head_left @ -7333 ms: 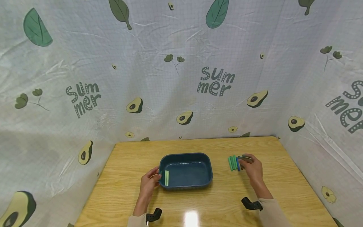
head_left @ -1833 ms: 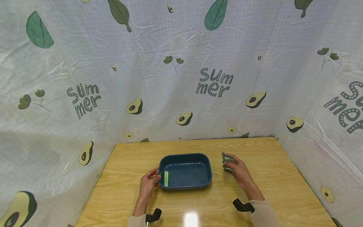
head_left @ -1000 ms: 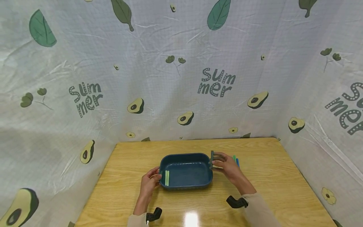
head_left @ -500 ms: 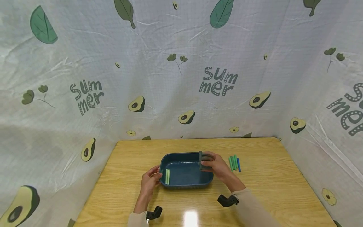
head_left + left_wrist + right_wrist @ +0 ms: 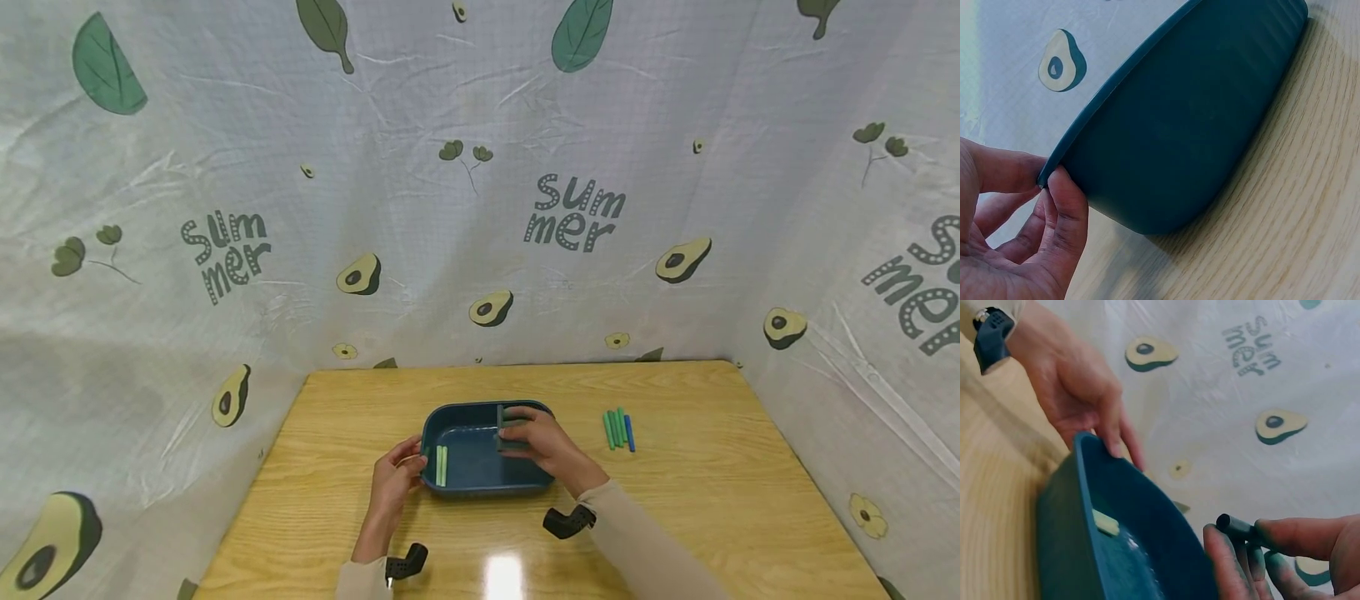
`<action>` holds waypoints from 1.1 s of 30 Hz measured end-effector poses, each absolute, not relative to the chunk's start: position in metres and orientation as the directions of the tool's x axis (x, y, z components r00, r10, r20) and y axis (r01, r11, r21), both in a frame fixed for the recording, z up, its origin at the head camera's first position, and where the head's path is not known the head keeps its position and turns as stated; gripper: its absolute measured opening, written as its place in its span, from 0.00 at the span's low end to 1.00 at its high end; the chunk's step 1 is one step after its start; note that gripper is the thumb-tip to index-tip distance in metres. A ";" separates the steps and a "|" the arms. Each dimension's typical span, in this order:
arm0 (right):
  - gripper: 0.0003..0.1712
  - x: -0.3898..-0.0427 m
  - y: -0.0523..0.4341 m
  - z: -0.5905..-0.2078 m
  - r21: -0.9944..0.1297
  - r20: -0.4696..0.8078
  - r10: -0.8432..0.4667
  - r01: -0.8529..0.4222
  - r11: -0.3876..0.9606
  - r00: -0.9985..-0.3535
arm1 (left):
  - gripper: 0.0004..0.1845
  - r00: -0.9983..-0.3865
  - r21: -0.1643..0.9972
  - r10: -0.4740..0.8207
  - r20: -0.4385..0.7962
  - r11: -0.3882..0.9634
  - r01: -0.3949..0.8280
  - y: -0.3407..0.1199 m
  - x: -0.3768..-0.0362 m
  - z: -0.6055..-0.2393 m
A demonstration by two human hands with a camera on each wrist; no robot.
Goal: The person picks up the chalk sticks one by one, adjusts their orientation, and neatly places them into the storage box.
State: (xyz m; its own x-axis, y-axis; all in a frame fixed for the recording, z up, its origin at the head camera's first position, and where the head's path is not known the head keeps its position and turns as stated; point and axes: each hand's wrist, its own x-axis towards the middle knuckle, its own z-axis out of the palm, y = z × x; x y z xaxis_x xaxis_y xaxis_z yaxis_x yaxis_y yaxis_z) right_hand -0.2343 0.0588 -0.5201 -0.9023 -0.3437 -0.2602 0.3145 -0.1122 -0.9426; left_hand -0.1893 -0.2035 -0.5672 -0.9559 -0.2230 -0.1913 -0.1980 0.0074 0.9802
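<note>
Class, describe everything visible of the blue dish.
The dish is dark blue, shiny inside, rounded-rectangular, with a raised wall, perhaps plastic. It stands upright on the wooden table, two pale green sticks inside at its left end. The left hand pinches its rim there; the right hand partly hides its right side.

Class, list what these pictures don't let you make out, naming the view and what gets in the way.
Inside of the bin: left wrist view, hidden by its outer wall.
Far end of the dark stick: right wrist view, covered by the right hand.
Bin's near end: right wrist view, cut off by the lower edge.
Any markings on the green sticks: head view, too small.
</note>
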 end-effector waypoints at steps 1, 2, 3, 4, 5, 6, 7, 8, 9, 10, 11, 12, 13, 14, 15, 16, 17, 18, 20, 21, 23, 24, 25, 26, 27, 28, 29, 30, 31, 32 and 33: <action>0.32 -0.235 0.056 -0.521 -0.940 -0.267 -0.346 0.322 -0.111 -0.899 | 0.23 -0.956 0.980 -0.224 -0.191 0.007 -0.197 -0.204 -0.190 -0.567; 0.33 -0.235 0.054 -0.521 -0.939 -0.273 -0.350 0.328 -0.107 -0.896 | 0.23 -0.955 0.980 -0.225 -0.191 0.006 -0.198 -0.204 -0.190 -0.567; 0.34 -0.235 0.051 -0.522 -0.937 -0.280 -0.351 0.333 -0.101 -0.893 | 0.23 -0.955 0.980 -0.227 -0.192 0.007 -0.198 -0.204 -0.190 -0.568; 0.35 -0.235 0.049 -0.523 -0.936 -0.287 -0.352 0.339 -0.094 -0.891 | 0.23 -0.954 0.980 -0.228 -0.192 0.008 -0.199 -0.204 -0.191 -0.568; 0.35 -0.236 0.046 -0.524 -0.936 -0.294 -0.352 0.343 -0.084 -0.889 | 0.22 -0.954 0.980 -0.229 -0.192 0.008 -0.199 -0.204 -0.191 -0.569; 0.35 -0.236 0.044 -0.525 -0.936 -0.298 -0.352 0.344 -0.075 -0.887 | 0.22 -0.954 0.980 -0.231 -0.193 0.009 -0.200 -0.204 -0.191 -0.569; 0.35 -0.236 0.042 -0.526 -0.935 -0.305 -0.350 0.348 -0.067 -0.886 | 0.23 -0.953 0.980 -0.232 -0.194 0.008 -0.201 -0.204 -0.191 -0.570; 0.35 -0.237 0.040 -0.528 -0.935 -0.310 -0.348 0.350 -0.058 -0.885 | 0.23 -0.953 0.979 -0.232 -0.195 0.007 -0.202 -0.204 -0.191 -0.570; 0.34 -0.237 0.038 -0.529 -0.932 -0.320 -0.344 0.359 -0.053 -0.883 | 0.23 -0.953 0.979 -0.233 -0.195 0.007 -0.202 -0.204 -0.192 -0.570; 0.34 -0.237 0.036 -0.530 -0.932 -0.323 -0.344 0.359 -0.045 -0.882 | 0.23 -0.953 0.979 -0.233 -0.195 0.008 -0.202 -0.204 -0.192 -0.570; 0.33 -0.237 0.034 -0.532 -0.933 -0.324 -0.346 0.357 -0.036 -0.881 | 0.23 -0.953 0.979 -0.234 -0.194 0.008 -0.202 -0.204 -0.192 -0.570; 0.33 -0.237 0.032 -0.533 -0.934 -0.326 -0.347 0.357 -0.029 -0.880 | 0.23 -0.952 0.979 -0.235 -0.194 0.008 -0.201 -0.204 -0.192 -0.569; 0.32 -0.237 0.030 -0.533 -0.932 -0.332 -0.347 0.361 -0.022 -0.877 | 0.23 -0.953 0.980 -0.235 -0.193 0.008 -0.201 -0.203 -0.192 -0.569; 0.32 -0.237 0.029 -0.534 -0.931 -0.336 -0.347 0.364 -0.016 -0.875 | 0.23 -0.952 0.979 -0.235 -0.194 0.009 -0.201 -0.203 -0.192 -0.569; 0.32 -0.237 0.027 -0.535 -0.931 -0.340 -0.347 0.365 -0.006 -0.874 | 0.23 -0.953 0.979 -0.235 -0.194 0.010 -0.201 -0.203 -0.192 -0.569; 0.32 -0.237 0.026 -0.537 -0.932 -0.342 -0.348 0.363 0.005 -0.873 | 0.23 -0.953 0.979 -0.234 -0.194 0.010 -0.202 -0.203 -0.192 -0.569; 0.33 -0.237 0.024 -0.537 -0.930 -0.349 -0.346 0.367 0.014 -0.871 | 0.23 -0.953 0.979 -0.233 -0.194 0.011 -0.202 -0.203 -0.192 -0.569; 0.33 -0.237 0.023 -0.538 -0.928 -0.356 -0.344 0.371 0.022 -0.869 | 0.23 -0.953 0.979 -0.232 -0.194 0.013 -0.203 -0.203 -0.192 -0.568; 0.33 -0.237 0.020 -0.541 -0.927 -0.363 -0.343 0.373 0.038 -0.866 | 0.23 -0.954 0.979 -0.231 -0.193 0.014 -0.201 -0.203 -0.193 -0.568; 0.33 -0.237 0.019 -0.541 -0.927 -0.365 -0.343 0.372 0.045 -0.866 | 0.23 -0.954 0.980 -0.231 -0.191 0.017 -0.201 -0.203 -0.193 -0.567; 0.32 -0.236 0.015 -0.543 -0.926 -0.369 -0.344 0.375 0.053 -0.863 | 0.23 -0.954 0.980 -0.234 -0.190 0.020 -0.200 -0.204 -0.193 -0.567; 0.32 -0.236 0.013 -0.544 -0.925 -0.372 -0.344 0.377 0.055 -0.862 | 0.23 -0.953 0.980 -0.236 -0.188 0.020 -0.199 -0.204 -0.192 -0.566; 0.31 -0.235 0.010 -0.545 -0.924 -0.374 -0.341 0.380 0.054 -0.862 | 0.23 -0.954 0.980 -0.235 -0.188 0.017 -0.197 -0.204 -0.192 -0.566; 0.31 -0.235 0.008 -0.546 -0.922 -0.378 -0.337 0.383 0.053 -0.862 | 0.23 -0.953 0.979 -0.233 -0.195 0.017 -0.204 -0.204 -0.192 -0.566; 0.30 -0.235 0.005 -0.546 -0.921 -0.382 -0.332 0.387 0.055 -0.862 | 0.23 -0.952 0.978 -0.231 -0.200 0.017 -0.210 -0.204 -0.193 -0.567; 0.30 -0.235 0.003 -0.547 -0.918 -0.387 -0.328 0.392 0.054 -0.862 | 0.23 -0.952 0.977 -0.229 -0.203 0.015 -0.212 -0.204 -0.192 -0.567; 0.29 -0.235 0.001 -0.547 -0.916 -0.392 -0.324 0.397 0.054 -0.861 | 0.24 -0.952 0.976 -0.228 -0.207 0.015 -0.216 -0.204 -0.192 -0.566; 0.29 -0.235 -0.001 -0.548 -0.914 -0.398 -0.321 0.403 0.053 -0.860 | 0.24 -0.951 0.976 -0.227 -0.209 0.015 -0.218 -0.204 -0.192 -0.567; 0.29 -0.235 -0.002 -0.549 -0.912 -0.402 -0.320 0.408 0.053 -0.858 | 0.24 -0.951 0.975 -0.226 -0.212 0.015 -0.221 -0.203 -0.191 -0.567; 0.29 -0.235 -0.004 -0.549 -0.909 -0.408 -0.318 0.412 0.058 -0.856 | 0.24 -0.950 0.974 -0.227 -0.216 0.019 -0.226 -0.203 -0.191 -0.567; 0.28 -0.235 -0.005 -0.550 -0.908 -0.411 -0.317 0.413 0.064 -0.854 | 0.24 -0.950 0.975 -0.229 -0.211 0.019 -0.221 -0.202 -0.191 -0.566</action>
